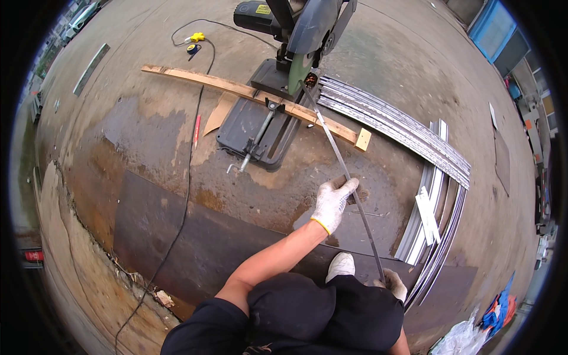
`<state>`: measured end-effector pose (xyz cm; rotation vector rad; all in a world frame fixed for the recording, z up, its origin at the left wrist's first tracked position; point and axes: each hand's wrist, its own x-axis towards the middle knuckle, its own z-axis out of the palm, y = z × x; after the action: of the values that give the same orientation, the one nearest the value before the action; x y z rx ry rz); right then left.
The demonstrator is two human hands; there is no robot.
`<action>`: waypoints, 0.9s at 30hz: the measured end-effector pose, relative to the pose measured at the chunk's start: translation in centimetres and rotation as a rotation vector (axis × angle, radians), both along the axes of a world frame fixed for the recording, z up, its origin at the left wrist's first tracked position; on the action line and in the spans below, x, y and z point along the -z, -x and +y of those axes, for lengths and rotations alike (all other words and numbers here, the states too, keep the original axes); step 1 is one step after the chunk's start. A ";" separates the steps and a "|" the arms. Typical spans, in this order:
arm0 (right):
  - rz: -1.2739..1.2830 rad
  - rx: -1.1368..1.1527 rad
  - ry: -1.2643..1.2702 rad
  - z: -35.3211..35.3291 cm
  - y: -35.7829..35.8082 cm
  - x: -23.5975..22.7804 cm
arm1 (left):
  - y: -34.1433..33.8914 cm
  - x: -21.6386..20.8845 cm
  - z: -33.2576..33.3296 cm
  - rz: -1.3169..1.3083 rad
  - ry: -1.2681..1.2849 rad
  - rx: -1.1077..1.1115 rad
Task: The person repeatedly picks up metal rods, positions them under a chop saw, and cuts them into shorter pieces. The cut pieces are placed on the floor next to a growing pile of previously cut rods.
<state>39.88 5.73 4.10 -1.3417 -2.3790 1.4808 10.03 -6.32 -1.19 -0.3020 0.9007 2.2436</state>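
Note:
A long, thin metal strip (332,141) slants from near my knees up to the cut-off saw (307,35). Its far end meets the green cutting disc (297,74), and an orange glow like sparks shows beside it. My left hand (332,206), in a white knit glove with a yellow cuff, is closed round the strip's middle. Close to my right knee, my gloved right hand (393,285) grips the strip's near end, its fingers partly hidden. A wooden batten (236,89) lies across the saw's black base (242,127), by the clamp screw (255,142).
Right of the saw, metal profiles (390,124) lie stacked across others. A black cable (188,195) runs over the ground on the left, near a red pencil-like stick (197,130) and a tape measure (193,49). Plastic sheeting (461,338) lies at the lower right.

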 end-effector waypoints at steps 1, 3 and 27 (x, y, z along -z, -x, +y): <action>-0.017 -0.022 0.031 0.0 0.0 0.1 | 0.0 0.1 -0.1 -0.010 0.005 -0.002; -0.048 -0.035 0.043 -0.1 0.1 -0.3 | 0.1 0.2 -0.3 0.000 -0.022 0.009; -0.017 -0.115 0.133 0.0 1.1 -1.1 | 0.6 -0.1 -0.9 0.280 0.212 0.027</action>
<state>38.80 5.69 5.22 -1.2661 -2.4453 1.6919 9.47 -7.23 -1.05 -0.0693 1.2868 2.2023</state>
